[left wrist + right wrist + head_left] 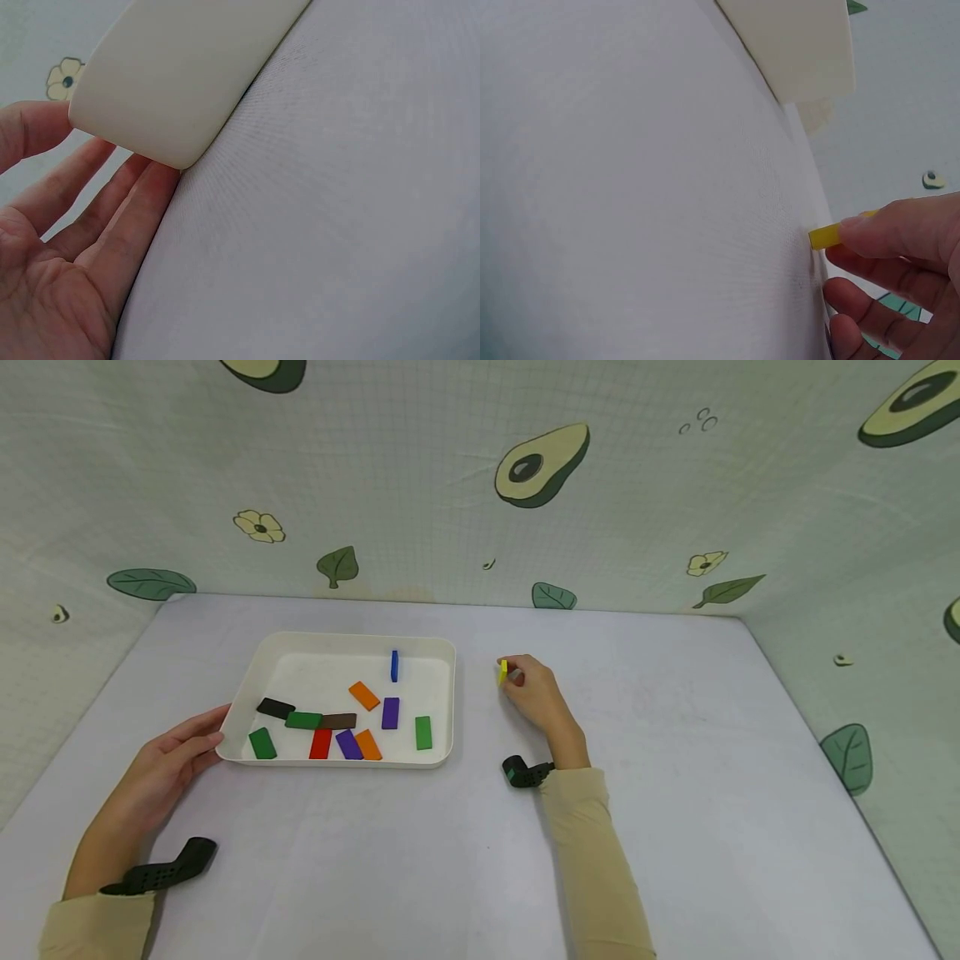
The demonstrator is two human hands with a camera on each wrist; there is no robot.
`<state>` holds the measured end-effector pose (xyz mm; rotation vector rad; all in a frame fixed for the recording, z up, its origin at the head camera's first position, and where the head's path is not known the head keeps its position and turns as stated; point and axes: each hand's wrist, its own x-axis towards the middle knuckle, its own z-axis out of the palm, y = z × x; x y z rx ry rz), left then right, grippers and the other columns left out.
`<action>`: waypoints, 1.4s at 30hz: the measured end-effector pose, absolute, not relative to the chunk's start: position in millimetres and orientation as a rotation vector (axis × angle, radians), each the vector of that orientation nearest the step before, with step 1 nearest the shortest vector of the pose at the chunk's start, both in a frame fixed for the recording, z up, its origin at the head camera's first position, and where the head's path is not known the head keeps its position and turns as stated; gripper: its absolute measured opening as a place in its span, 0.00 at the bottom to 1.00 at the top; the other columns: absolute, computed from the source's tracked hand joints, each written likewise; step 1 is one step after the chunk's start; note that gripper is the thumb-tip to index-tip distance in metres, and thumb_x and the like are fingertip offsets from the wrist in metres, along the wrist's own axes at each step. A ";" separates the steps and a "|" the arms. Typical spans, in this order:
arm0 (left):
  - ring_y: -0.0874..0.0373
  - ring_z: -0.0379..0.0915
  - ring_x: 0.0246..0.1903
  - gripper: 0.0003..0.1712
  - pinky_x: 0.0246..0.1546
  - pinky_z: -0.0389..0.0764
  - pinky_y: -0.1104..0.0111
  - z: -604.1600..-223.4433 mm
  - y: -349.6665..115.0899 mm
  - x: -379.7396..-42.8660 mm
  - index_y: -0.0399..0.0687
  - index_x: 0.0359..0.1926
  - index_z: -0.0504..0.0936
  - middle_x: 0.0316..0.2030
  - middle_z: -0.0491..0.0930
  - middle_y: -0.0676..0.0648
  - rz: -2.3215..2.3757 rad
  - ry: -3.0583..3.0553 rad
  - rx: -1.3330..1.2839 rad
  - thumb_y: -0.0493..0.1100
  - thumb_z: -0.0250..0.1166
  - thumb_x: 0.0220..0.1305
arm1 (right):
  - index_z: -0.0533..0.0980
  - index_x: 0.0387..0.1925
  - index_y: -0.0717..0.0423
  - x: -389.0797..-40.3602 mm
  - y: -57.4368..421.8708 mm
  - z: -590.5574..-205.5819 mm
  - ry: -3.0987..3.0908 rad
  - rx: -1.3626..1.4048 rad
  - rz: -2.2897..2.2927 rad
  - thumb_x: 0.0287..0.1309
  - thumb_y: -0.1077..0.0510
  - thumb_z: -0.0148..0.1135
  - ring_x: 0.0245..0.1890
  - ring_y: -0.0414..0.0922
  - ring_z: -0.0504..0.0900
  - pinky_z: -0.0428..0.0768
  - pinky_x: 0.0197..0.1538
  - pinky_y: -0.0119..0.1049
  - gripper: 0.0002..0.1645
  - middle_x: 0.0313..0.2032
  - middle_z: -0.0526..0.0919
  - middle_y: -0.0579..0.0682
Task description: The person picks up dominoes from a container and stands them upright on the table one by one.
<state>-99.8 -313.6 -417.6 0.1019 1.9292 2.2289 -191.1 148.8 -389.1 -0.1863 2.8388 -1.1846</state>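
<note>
A white rectangular tray (352, 642) stands left of the middle of the table. My left hand (167, 768) holds the tray at its left end; in the left wrist view its thumb (34, 129) meets the rim and the other fingers touch the end wall lower down. To the right of the tray, my right hand (536, 693) pinches a small yellow block (503, 672) between thumb and fingers. The yellow block (826, 236) is partly covered by the thumb in the right wrist view. It stands on edge, at or just above the table; contact is unclear.
Inside the tray lie several small blocks: a blue block (394, 666) on edge, a black block (276, 707), a brown block (339, 721), a red block (320, 744), plus green, orange and purple ones. A patterned cloth (420, 485) rises behind the table (720, 760).
</note>
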 end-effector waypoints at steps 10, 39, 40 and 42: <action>0.76 0.73 0.49 0.24 0.45 0.76 0.83 -416.0 -313.7 -98.8 0.50 0.64 0.68 0.55 0.72 0.65 2.234 1.902 0.117 0.35 0.50 0.69 | 0.72 0.56 0.57 -191.9 149.1 -389.1 2.826 -0.161 -1.191 0.59 0.63 0.55 0.42 0.47 0.73 0.74 0.44 0.37 0.22 0.49 0.76 0.53; 0.76 0.74 0.48 0.23 0.44 0.76 0.83 -418.3 -314.1 -98.5 0.50 0.64 0.69 0.54 0.73 0.66 2.230 1.926 0.100 0.36 0.51 0.69 | 0.71 0.57 0.57 -179.4 142.0 -355.3 2.879 -0.261 -1.295 0.60 0.61 0.56 0.52 0.51 0.72 0.73 0.58 0.43 0.22 0.52 0.74 0.57; 0.76 0.74 0.48 0.23 0.44 0.76 0.83 -418.2 -314.1 -98.4 0.51 0.64 0.69 0.54 0.73 0.66 2.227 1.929 0.100 0.36 0.51 0.69 | 0.71 0.56 0.58 -178.1 140.6 -353.3 2.889 -0.280 -1.310 0.60 0.62 0.57 0.52 0.51 0.72 0.73 0.58 0.43 0.22 0.52 0.74 0.58; 0.76 0.74 0.48 0.23 0.44 0.76 0.83 -417.9 -314.2 -98.4 0.51 0.64 0.69 0.54 0.73 0.66 2.227 1.930 0.099 0.36 0.51 0.69 | 0.72 0.55 0.59 -175.5 137.8 -349.3 2.906 -0.323 -1.353 0.59 0.62 0.57 0.51 0.52 0.73 0.73 0.58 0.44 0.21 0.51 0.75 0.58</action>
